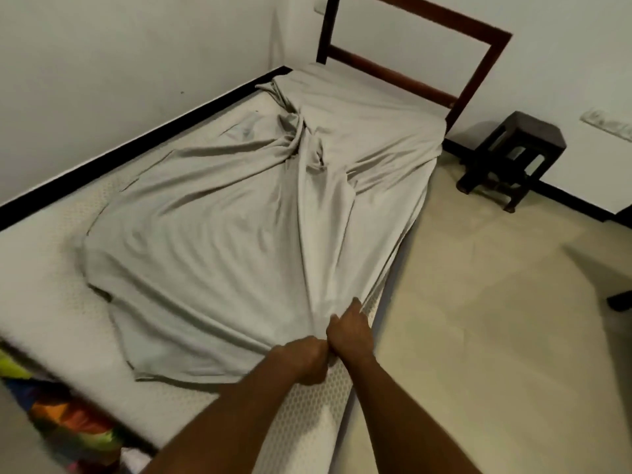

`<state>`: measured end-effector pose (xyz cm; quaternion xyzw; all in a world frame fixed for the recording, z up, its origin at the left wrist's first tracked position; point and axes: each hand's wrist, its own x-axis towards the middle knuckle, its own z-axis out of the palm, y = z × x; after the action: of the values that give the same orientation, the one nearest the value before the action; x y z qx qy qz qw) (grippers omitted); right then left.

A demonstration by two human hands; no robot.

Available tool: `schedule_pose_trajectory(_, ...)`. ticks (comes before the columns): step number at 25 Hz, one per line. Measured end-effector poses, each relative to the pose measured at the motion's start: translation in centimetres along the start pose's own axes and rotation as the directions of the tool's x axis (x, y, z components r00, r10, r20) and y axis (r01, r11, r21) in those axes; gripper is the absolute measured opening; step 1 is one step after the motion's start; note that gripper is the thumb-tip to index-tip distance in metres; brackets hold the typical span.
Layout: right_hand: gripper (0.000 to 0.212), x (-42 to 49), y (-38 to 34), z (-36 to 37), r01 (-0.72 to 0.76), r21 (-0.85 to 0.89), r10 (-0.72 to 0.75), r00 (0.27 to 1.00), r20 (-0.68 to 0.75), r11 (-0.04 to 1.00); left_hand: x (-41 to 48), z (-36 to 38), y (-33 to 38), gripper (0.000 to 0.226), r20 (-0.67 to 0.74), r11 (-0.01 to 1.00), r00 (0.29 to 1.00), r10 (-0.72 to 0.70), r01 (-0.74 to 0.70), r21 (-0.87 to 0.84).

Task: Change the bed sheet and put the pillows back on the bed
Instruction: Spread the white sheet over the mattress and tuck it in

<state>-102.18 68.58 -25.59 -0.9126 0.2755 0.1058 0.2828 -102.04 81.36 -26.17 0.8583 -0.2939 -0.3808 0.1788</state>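
Observation:
A pale grey bed sheet (219,241) lies crumpled and stretched over a white mattress (44,302), reaching the dark wooden headboard (410,32). Its left and near parts leave bare mattress showing. My left hand (304,360) and my right hand (349,333) sit side by side at the mattress's near right edge. Both are closed on a bunched part of the sheet, which fans out in taut folds from them toward the headboard. No pillows are in view.
A dark wooden stool (513,159) stands on the beige floor (496,319) right of the headboard. Multicoloured cloth (65,415) lies at the bed's foot, lower left. White walls with black skirting border the bed's left side and head.

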Motion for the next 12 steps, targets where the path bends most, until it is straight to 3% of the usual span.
schedule_pose_trajectory(2,0.062,-0.8,2.3,-1.4,-0.082,0.123,0.092,0.993,-0.074,0.989,-0.2,0.7,3.5,0.034,0.069,0.998,0.997,0.035,-0.038,0.045)
schedule_pose_trajectory(5,0.067,-2.1,5.5,-2.6,-0.114,0.121,0.127,0.987,-0.102,0.986,-1.4,0.4,4.5,0.028,0.085,0.998,0.995,0.045,-0.049,0.035)
schedule_pose_trajectory(8,0.059,-2.9,8.7,-2.6,-0.125,0.170,0.140,0.987,-0.079,0.978,-3.5,0.9,0.8,0.043,-0.056,0.966,0.995,-0.078,0.089,0.242)
schedule_pose_trajectory(10,0.050,-2.8,10.7,-1.4,-0.188,0.217,0.204,0.978,-0.052,0.958,-4.7,2.3,-3.0,0.063,-0.110,0.855,0.972,-0.208,0.235,0.461)
schedule_pose_trajectory(12,0.047,-3.1,12.1,0.5,-0.251,0.306,0.260,0.966,0.012,0.918,-5.7,3.8,-7.0,0.077,-0.246,0.780,0.936,-0.253,0.348,0.520)
